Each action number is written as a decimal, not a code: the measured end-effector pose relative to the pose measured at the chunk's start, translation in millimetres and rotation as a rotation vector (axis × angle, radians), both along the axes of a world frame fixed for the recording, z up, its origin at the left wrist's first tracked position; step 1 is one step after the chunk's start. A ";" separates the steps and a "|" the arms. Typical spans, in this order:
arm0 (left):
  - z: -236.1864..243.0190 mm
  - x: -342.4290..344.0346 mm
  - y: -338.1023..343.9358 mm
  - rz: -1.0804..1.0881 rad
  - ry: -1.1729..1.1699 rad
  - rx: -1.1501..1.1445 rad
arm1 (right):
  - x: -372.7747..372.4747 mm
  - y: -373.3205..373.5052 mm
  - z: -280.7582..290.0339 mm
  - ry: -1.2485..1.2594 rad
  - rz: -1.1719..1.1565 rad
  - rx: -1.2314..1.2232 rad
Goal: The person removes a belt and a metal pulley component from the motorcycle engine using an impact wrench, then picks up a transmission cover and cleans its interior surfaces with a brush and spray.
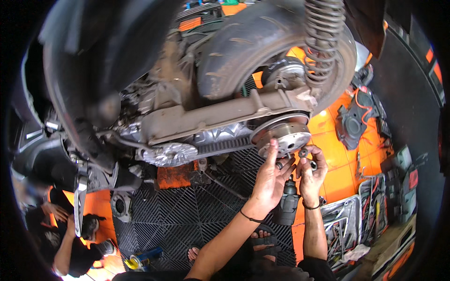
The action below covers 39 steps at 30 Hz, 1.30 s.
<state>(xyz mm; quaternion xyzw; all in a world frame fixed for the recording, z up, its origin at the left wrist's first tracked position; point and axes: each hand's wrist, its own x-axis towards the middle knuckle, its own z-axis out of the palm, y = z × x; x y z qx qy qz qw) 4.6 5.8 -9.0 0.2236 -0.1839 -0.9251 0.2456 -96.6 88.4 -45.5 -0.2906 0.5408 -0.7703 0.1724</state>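
My left hand is at the round metal clutch drum, thumb up against its face and fingers stretched toward its centre. A dark ring-like piece is around one finger. Just right of the drum, my right hand pinches a small round metal part with a hole, which looks like a nut. A shiny ring-shaped end shows among its fingers; whether it is a separate piece I cannot tell. Below and between the hands is a dark power tool, resembling an impact wrench. A drive belt runs from the drum to a finned pulley.
The scooter's rear tyre and coil spring stand above the hands. Open trays of hand tools lie at right, near a removed dark cover. A spray can lies on the black mat. Another person crouches at lower left.
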 end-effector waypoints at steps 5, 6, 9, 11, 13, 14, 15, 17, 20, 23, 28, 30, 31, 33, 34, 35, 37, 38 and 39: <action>-3.6 0.0 -2.8 -0.024 0.042 -0.095 | -0.8 -2.6 0.1 -0.013 0.004 0.015; -4.2 -0.1 -3.3 -0.049 0.041 -0.100 | -0.5 -3.3 2.0 0.052 -0.027 0.085; -7.2 -0.4 -3.4 -0.056 0.037 -0.055 | -1.3 -5.6 7.9 0.308 -0.137 0.155; -9.1 -1.8 -1.8 -0.029 0.033 -0.101 | -2.3 -5.5 9.3 0.400 -0.137 0.190; -10.6 -2.6 -0.6 -0.024 0.020 -0.109 | -1.8 -6.0 6.2 0.405 -0.188 0.147; -11.7 -4.2 -1.0 -0.031 0.030 -0.121 | -0.8 -5.6 2.9 0.432 -0.202 0.138; -12.2 -4.4 -2.2 0.014 0.066 -0.152 | -0.6 -6.6 -0.6 0.452 -0.197 0.160; -15.7 -5.7 -3.3 0.071 0.053 -0.076 | 3.3 -4.5 -11.1 0.223 -0.126 0.171; -29.2 -13.2 4.9 0.018 0.044 -0.032 | -6.4 0.6 -29.1 0.324 -0.178 0.179; -48.8 -18.2 1.2 -0.120 0.190 -0.079 | -27.0 0.1 -45.5 0.278 -0.094 0.080; -58.8 -27.3 -3.2 -0.082 0.222 -0.048 | -35.8 -10.3 -41.9 0.409 -0.116 0.145; -52.8 -29.6 -2.3 -0.083 0.069 -0.104 | -24.2 -13.6 -27.9 0.463 -0.128 0.021; -47.9 -31.4 2.8 0.025 -0.037 -0.097 | -18.7 -11.8 -16.6 0.465 -0.069 -0.004; -36.4 -32.1 16.6 -0.006 0.132 -0.083 | 4.3 0.1 1.6 0.467 -0.193 0.125; -34.4 -25.3 18.9 -0.110 0.195 -0.097 | 10.7 21.4 17.8 0.397 -0.230 0.358; -31.6 -24.4 20.5 -0.039 0.253 -0.119 | 17.7 25.7 24.0 0.363 -0.219 0.428; -33.2 -12.8 20.5 -0.102 0.274 0.038 | 29.4 34.8 31.3 0.435 -0.136 0.491; -32.8 -11.0 19.8 -0.006 0.242 0.008 | 30.9 33.4 31.9 0.261 -0.087 0.534; -33.4 -7.1 17.3 -0.024 0.269 0.010 | 33.2 32.1 31.7 0.522 -0.160 0.433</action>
